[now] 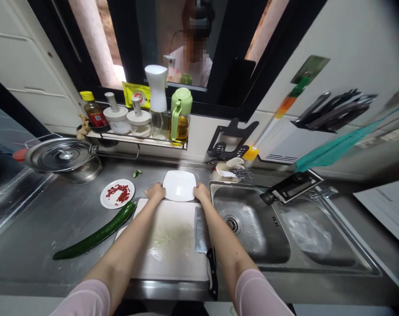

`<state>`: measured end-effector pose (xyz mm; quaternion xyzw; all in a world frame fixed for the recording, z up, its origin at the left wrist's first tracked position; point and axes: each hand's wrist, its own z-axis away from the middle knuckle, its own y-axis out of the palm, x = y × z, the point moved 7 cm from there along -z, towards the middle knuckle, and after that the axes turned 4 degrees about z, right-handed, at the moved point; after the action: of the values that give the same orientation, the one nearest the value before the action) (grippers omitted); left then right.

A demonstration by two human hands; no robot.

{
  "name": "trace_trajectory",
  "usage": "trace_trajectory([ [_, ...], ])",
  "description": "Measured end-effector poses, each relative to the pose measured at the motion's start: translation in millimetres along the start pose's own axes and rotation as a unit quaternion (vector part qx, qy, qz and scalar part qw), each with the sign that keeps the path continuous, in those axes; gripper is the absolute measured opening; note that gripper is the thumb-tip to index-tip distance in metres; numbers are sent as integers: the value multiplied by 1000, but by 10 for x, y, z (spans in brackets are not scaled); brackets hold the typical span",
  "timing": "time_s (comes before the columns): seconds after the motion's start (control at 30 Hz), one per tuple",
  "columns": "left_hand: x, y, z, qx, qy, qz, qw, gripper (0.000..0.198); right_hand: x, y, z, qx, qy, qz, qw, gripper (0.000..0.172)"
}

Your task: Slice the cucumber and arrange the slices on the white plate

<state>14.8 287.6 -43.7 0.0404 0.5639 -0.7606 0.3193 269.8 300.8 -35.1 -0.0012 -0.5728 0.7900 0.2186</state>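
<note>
Holding the white square plate [179, 185], my left hand [155, 192] and right hand [201, 192] curl their fingers [161, 191] on its sides; left of them, chopped chili [118, 193] ready, cucumber [97, 235] uncut.

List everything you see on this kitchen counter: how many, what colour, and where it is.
square plate: one, white, at the cutting board's far edge, between both hands
cutting board: one, white, at the front of the counter
cleaver: one, steel blade, black handle, on the board's right side
cucumber: one, dark green, left of the board
round plate: one, white, with chopped red pieces, behind the cucumber
pot: one, steel, lidded, far left
sink: one, steel, right of the board
bottles and jars: five, mixed colours, on the wall shelf
left hand: one, gripping the square plate's left edge
right hand: one, gripping its right edge
</note>
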Motion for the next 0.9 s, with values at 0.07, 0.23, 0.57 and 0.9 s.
trace_trajectory([
  [0.07,6,2,-32,2,-7,6,1000,30,-21,30,-53,4,6,-13,1000,28],
  [0.23,38,-20,-27,6,-16,24,1000,25,-52,72,-94,6,10,-46,999,21],
  [0.57,146,-354,545,-55,12,114,992,26,-94,-139,354,-50,-37,-118,991,17],
  [0.9,854,-184,1649,-32,16,114,993,18,-438,135,1523,-51,-86,-149,984,13],
])
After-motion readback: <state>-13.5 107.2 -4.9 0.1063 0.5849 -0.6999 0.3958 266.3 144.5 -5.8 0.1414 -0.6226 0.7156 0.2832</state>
